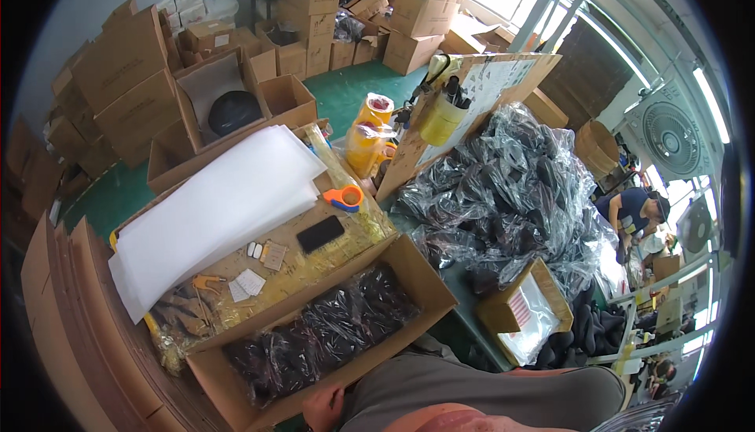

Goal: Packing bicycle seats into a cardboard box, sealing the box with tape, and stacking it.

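My left hand [323,408] is low in the head view, beside the near wall of an open cardboard box [429,290]. Its fingers look curled, and whatever they may hold is hidden. Dark items in clear plastic bags [330,334] fill the box in a row. My right hand does not show. Beyond the box, a taped cardboard surface [271,227] carries a stack of white sheets [220,208], a black phone [320,232] and an orange-and-blue tape ring [344,198]. White paper tags [247,284] and a small orange tool [209,283] lie there too.
A big heap of bagged dark items [503,188] rises at right, behind a small open carton [527,314]. A wooden board [480,110] holds a yellow cup of tools [445,120]. Yellow tape rolls [368,145] stand beside it. Flattened cardboard [94,330] leans left. Another person [633,212] works far right.
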Tool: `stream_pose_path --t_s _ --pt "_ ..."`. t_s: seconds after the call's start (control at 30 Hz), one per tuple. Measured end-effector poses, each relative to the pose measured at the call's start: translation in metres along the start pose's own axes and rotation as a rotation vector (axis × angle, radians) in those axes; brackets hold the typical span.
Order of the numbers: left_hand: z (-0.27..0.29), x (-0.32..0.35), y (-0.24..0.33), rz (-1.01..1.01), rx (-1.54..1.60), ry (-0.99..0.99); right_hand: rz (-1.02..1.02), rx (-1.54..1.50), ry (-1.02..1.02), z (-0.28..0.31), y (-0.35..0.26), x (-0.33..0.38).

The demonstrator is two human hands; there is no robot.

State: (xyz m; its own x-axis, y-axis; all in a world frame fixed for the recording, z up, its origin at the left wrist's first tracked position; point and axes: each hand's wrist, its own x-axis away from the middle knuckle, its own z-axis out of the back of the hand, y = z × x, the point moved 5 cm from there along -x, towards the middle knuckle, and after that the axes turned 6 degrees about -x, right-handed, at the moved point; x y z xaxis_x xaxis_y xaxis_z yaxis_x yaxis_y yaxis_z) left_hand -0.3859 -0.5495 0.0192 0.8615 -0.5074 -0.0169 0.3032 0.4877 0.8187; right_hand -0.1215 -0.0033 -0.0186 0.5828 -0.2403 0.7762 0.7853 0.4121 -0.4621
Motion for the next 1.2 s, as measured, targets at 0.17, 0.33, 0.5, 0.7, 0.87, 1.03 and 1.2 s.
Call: stream_pose_path --t_s 0.17,0.33,0.5,0.7,0.87,1.03,1.2 --pt "-0.013 0.086 -0.027 -0.181 -0.018 0.110 0.001 0.039 -0.002 0.005 0.005 -0.007" --pt "-0.056 0.211 -0.093 0.156 -0.010 -0.082 -0.002 0.085 -0.017 0.014 0.018 -0.008" --pt "-0.085 0.230 -0.095 0.218 0.094 -0.098 -0.016 0.120 -0.077 0.012 0.044 -0.007" --pt "-0.092 0.340 -0.009 0.479 0.226 -0.159 -0.108 0.151 -0.332 -0.030 0.123 0.059" --pt "-0.083 0.444 0.104 0.789 0.305 -0.161 -0.185 0.180 -0.636 -0.071 0.193 0.138" --pt "-0.115 0.443 0.135 0.928 0.395 -0.078 -0.173 0.219 -0.786 -0.071 0.236 0.149" --pt "-0.157 0.411 0.123 0.992 0.507 0.015 -0.152 0.260 -0.866 -0.063 0.272 0.147"
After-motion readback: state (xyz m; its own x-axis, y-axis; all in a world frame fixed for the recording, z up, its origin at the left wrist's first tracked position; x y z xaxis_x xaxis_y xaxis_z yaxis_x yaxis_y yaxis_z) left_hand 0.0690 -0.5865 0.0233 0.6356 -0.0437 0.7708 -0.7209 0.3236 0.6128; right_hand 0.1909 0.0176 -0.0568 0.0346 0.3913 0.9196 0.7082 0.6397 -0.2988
